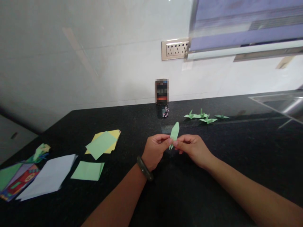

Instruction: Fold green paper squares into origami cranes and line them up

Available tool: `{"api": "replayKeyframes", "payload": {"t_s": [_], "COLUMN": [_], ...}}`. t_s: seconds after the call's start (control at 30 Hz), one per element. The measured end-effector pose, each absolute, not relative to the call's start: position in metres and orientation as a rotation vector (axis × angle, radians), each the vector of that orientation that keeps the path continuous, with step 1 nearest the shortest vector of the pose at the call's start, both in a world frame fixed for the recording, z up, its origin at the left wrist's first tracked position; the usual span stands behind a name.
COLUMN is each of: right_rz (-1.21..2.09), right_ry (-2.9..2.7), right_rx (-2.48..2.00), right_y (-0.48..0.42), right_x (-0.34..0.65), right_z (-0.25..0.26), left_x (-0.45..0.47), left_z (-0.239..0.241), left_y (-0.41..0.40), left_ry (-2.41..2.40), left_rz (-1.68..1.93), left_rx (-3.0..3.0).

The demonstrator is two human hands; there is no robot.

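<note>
My left hand [155, 150] and my right hand [192, 147] meet over the black counter [248, 151], both pinching a narrow, pointed piece of folded green paper [174, 131]. The paper stands nearly upright, its tip pointing away from me. Each hand's fingers are closed on the paper's lower part. A dark bangle sits on my left wrist.
Several folded green paper cranes [203, 117] lie behind my hands. To the left lie a stack of yellow and green sheets [104, 143], a single green sheet [88, 171], a white sheet [50, 176] and a colourful packet [16, 183]. A steel sink [284, 105] sits far right. A phone [162, 92] leans on the wall.
</note>
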State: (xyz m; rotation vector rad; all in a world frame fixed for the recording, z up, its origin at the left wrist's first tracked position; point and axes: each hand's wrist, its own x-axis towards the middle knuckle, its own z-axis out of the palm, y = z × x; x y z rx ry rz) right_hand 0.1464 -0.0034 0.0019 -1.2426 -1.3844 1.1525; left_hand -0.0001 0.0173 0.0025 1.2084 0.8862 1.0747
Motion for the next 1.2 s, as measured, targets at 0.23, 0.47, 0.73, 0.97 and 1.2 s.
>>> {"api": "replayKeyframes", "payload": {"t_s": [0.23,0.47,0.73,0.97,1.2], "right_rz": [0.885,0.876,0.954,0.778,0.594], "right_ry": [-1.303,-1.391,-1.411,-1.519,-1.679], "right_rx": [-1.136,-1.119,-1.028,-0.948,-0.979], "right_y": [-0.002,-0.001,0.001,0.004,0.002], "right_x": [0.147,0.150,0.153,0.159,0.163], "right_z": [-0.002,0.000,-0.001,0.002,0.001], "left_x": [0.003,0.006,0.004,0.004,0.003], "left_z": [0.001,-0.001,0.002,0.006,-0.001], "left_y": [0.015,0.011,0.011,0.011,0.013], "left_ry": [0.940,0.939,0.933,0.901,0.927], "left_rz": [1.086,1.034,0.991,0.969,1.015], "left_rx": [1.201,1.227,1.289,1.268,1.356]}}
